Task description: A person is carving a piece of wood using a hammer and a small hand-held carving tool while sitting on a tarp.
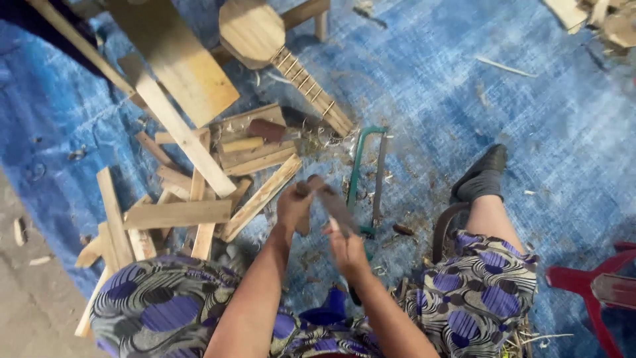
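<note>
A: Patterned skirt (165, 311) fills the near edge of view, purple and grey over both knees. Hands next?

B: Left hand (295, 207) is closed around the upper end of a short brown wooden piece (324, 195). Right hand (346, 248) is closed on its lower end. Motion blur over both; I cannot tell the finger placement.

A: Location of the piece?

B: Held in the air between the knees, above the blue tarp (464, 86), just beside the green-framed hacksaw (368, 176) lying there.

A: Axis?

B: Long axis runs diagonally: upper end toward the scrap pile at the far-left side of the tarp, lower end back toward the person's right knee. Roughly level, slightly tilted, as far as the blur allows.

A: Step in hand?

B: Judgement only: the piece is being worked or turned between both hands, mid-handling. Any next move would call for a firm two-handed hold and room clear of the saw blade.

A: Surroundings, outward?

B: Shavings around the saw. Left of the hands, a heap of offcut wooden slats (192, 192), with one long pale plank (179, 129) across it. Toward the far edge, a small unfinished wooden guitar-like instrument (285, 53), neck pointing toward the saw. Black shoe (482, 174) on the right, red plastic chair (596, 285) at the near-right corner.
</note>
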